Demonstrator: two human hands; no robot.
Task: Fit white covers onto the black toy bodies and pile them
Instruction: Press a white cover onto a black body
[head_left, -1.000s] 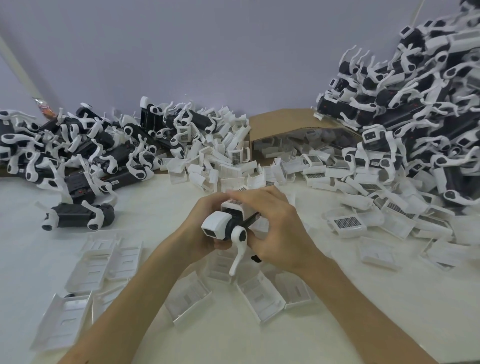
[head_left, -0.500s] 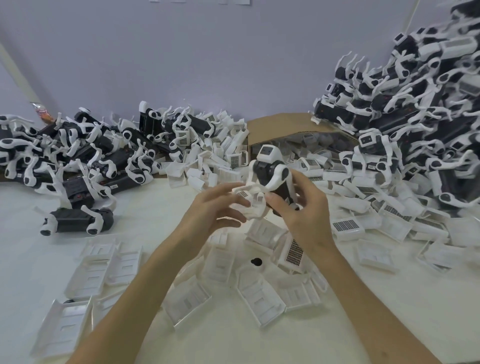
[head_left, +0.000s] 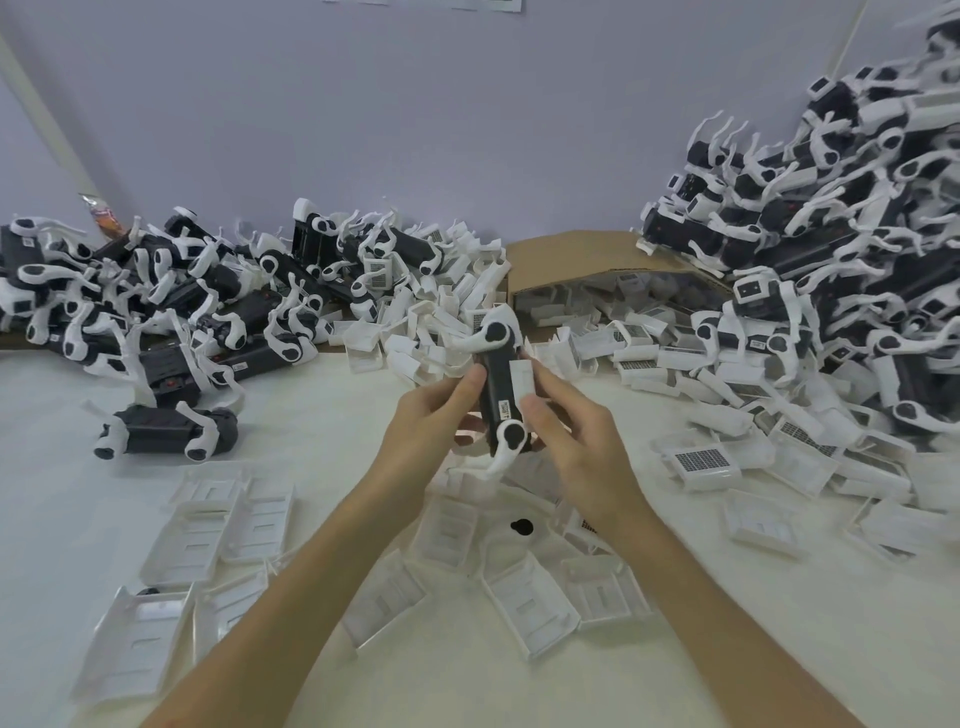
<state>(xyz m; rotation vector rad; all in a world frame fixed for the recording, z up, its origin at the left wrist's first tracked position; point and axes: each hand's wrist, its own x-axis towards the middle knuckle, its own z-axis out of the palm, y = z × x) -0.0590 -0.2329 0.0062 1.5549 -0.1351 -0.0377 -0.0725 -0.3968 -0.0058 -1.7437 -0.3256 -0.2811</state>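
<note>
**Toy body gripped between both hands, heaps on either side**

Far left of the left hand I see a heap of toy bodies (head_left: 156, 301), black with white legs. One lone body (head_left: 161, 436) lies on the table (head_left: 62, 519) nearer that hand. Flat white covers (head_left: 208, 519) lie scattered below and left of both wrists.

The left hand (head_left: 431, 421) grasps the held toy body (head_left: 498, 395) from its left side, fingers curled against it. The body stands nearly upright between the hands, clear of the table. It is black, with a white leg on a round black joint at each end and a small label. A white cover (head_left: 522, 379) sits against its right face. The right hand (head_left: 576, 441) grasps it from the right, thumb on that cover.

Beyond the hands a cardboard box (head_left: 587, 260) spills covers. Right of the right hand grid-topped covers (head_left: 701, 462) lie before a tall pile (head_left: 831, 234).
</note>
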